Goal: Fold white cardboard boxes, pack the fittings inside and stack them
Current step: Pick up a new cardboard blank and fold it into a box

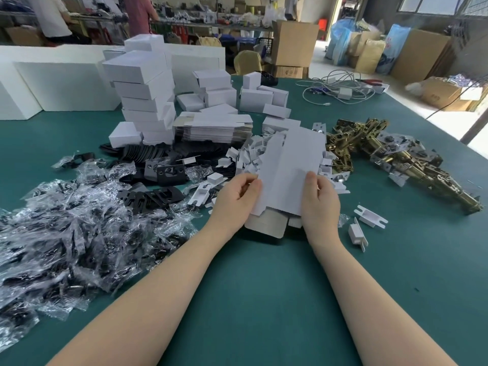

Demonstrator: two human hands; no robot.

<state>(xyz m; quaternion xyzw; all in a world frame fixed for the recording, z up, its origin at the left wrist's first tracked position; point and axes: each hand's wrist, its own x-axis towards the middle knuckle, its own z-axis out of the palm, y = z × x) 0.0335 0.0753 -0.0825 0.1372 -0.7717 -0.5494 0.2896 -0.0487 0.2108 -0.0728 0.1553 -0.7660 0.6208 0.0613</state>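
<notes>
A flat, unfolded white cardboard box (287,167) is held upright over the green table (264,286). My left hand (235,199) grips its left edge and my right hand (319,199) grips its right edge. Its grey inner flap hangs at the bottom. Behind it lies a stack of flat box blanks (214,128), with a tall stack of folded white boxes (145,96) to the left. Brass-coloured metal fittings (383,154) lie to the right. Black plates (163,173) and small bagged parts (74,233) lie to the left.
Small white plastic inserts (369,217) lie scattered near my right hand and behind the box. Loose folded boxes (256,99) sit further back, beside white cables (340,88). White foam blocks (52,83) line the far left. People stand at benches in the background.
</notes>
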